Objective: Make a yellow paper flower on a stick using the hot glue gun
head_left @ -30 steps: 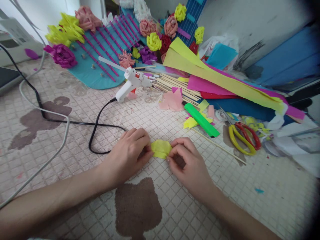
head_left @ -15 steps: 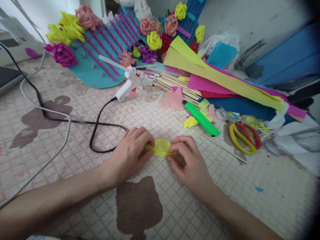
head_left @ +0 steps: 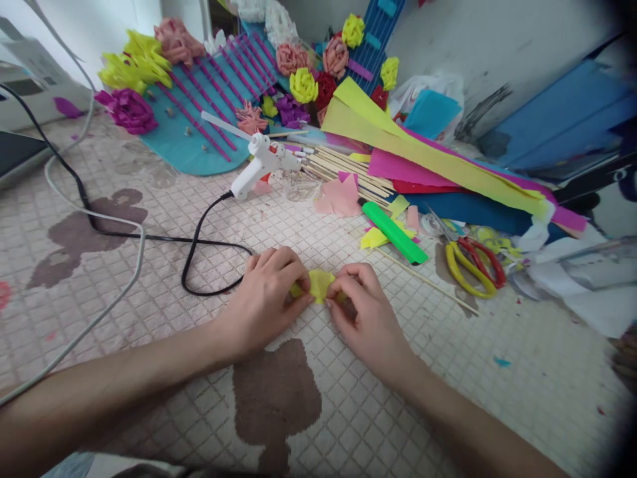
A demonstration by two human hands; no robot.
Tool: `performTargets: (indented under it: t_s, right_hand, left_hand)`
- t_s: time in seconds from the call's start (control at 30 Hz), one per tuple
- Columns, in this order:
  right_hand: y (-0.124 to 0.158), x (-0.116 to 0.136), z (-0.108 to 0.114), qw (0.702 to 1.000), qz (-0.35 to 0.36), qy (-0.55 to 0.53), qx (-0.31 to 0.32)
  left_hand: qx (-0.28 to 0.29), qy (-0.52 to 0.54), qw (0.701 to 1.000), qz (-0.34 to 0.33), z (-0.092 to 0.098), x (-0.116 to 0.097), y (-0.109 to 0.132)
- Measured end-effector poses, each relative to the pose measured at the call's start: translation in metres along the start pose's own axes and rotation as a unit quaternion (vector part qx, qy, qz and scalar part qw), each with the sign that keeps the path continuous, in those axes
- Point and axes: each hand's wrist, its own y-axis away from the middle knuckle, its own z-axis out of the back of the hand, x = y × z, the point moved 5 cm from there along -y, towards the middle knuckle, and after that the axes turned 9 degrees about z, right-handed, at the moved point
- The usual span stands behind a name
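A small piece of yellow crepe paper is pinched between both my hands low over the checked mat. My left hand grips its left side with curled fingers. My right hand grips its right side, thumb and fingers pressed together. Most of the paper is hidden by my fingers, and the two hands nearly touch.
A white glue gun lies beyond my hands, its black cord looping left. A green marker, a thin wooden stick, yellow-and-red scissors, coloured paper sheets and a teal board with paper flowers crowd the back.
My hands have come closer together, squeezing the yellow paper so less of it shows. The view has shifted slightly.
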Motion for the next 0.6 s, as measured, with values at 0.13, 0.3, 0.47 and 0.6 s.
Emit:
performTargets:
  t_s: [0.13,0.3,0.47,0.6]
  right_hand:
    - [0.003,-0.003,0.003,0.999,-0.024,-0.036,-0.005]
    - [0.004,-0.005,0.006,0.999,-0.021,-0.038,-0.017]
    - [0.001,-0.01,0.014,0.999,-0.038,-0.029,-0.025]
    - [-0.002,-0.011,0.018,0.998,-0.045,0.026,-0.02]
  left_hand:
    - [-0.015,0.063,0.998,0.018,0.006,0.005,0.0]
    - [-0.016,0.077,0.997,0.021,0.01,0.008,-0.002]
    - [-0.015,0.076,0.997,0.012,0.009,0.009,-0.002]
    - [-0.017,0.087,0.996,0.012,0.009,0.011,-0.003]
